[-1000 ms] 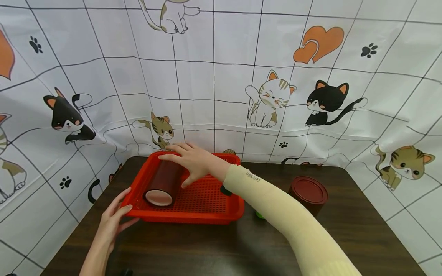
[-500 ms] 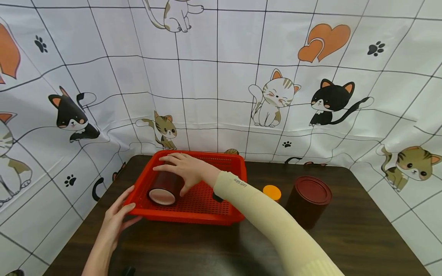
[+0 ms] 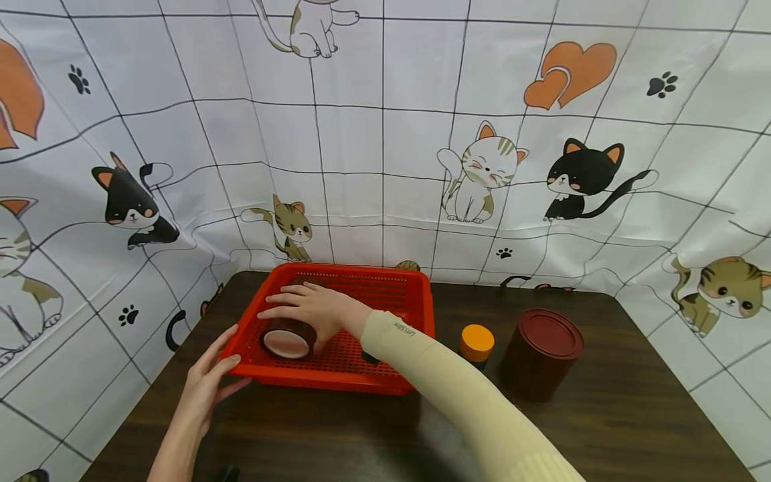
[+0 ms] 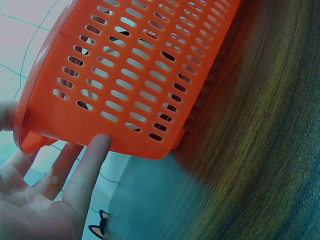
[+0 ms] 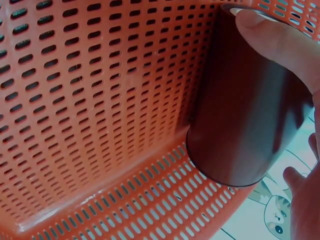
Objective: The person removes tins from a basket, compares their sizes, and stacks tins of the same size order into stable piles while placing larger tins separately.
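A dark red-brown canister lies on its side in a red plastic basket, its pale round end facing me. My right hand lies over the canister, fingers across its far side and thumb at the near side. In the right wrist view, the thumb curls over the pale-ended rim of the canister, and the fingers show at its other side. My left hand holds the basket's near left corner, thumb on top of the rim. In the left wrist view, a finger presses the perforated basket wall from outside.
To the right of the basket stand a jar with an orange lid and an upright dark red canister with a matching lid. All rest on a dark wooden table. A cat-patterned sheet hangs behind and at both sides.
My right hand has shifted toward the canister's near end and slightly left, covering more of it. The forearm moved left, uncovering the orange-lidded jar. The left hand keeps its hold on the basket.
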`<state>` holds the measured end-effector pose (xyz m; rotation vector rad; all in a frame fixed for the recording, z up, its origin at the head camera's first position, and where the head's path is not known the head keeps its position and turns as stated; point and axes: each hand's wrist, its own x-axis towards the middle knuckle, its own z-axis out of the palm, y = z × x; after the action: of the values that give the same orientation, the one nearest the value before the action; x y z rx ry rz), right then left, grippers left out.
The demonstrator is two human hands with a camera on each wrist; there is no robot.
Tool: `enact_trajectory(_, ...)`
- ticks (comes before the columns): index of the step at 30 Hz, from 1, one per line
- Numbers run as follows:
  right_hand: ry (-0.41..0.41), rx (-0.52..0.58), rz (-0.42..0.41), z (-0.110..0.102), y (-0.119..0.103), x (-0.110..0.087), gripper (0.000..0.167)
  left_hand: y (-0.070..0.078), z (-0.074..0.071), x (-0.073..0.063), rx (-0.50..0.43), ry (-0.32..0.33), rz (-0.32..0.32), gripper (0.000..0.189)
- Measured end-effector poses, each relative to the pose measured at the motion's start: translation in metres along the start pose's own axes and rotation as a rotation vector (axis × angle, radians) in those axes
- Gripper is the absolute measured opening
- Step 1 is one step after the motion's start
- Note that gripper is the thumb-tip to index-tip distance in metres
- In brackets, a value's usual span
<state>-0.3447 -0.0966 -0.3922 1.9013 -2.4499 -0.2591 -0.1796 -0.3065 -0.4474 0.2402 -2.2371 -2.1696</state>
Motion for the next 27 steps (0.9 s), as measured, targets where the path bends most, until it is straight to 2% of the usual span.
enact_trajectory(10, -0.071, -0.058, 0.027, 0.008, -0.007, 0.007, 0.117, 0.0, 0.0, 0.0, -0.009, -0.001, 0.003, 0.061)
enact_trajectory(18, -0.053, -0.148, 0.049, 0.013, -0.01, 0.007, 0.114, 0.0, 0.001, 0.0, 0.002, 0.0, 0.008, 0.061)
enact_trajectory(27, -0.054, -0.162, 0.042, 0.011, -0.013, 0.005, 0.106, -0.001, 0.001, -0.001, 0.001, 0.001, 0.012, 0.06)
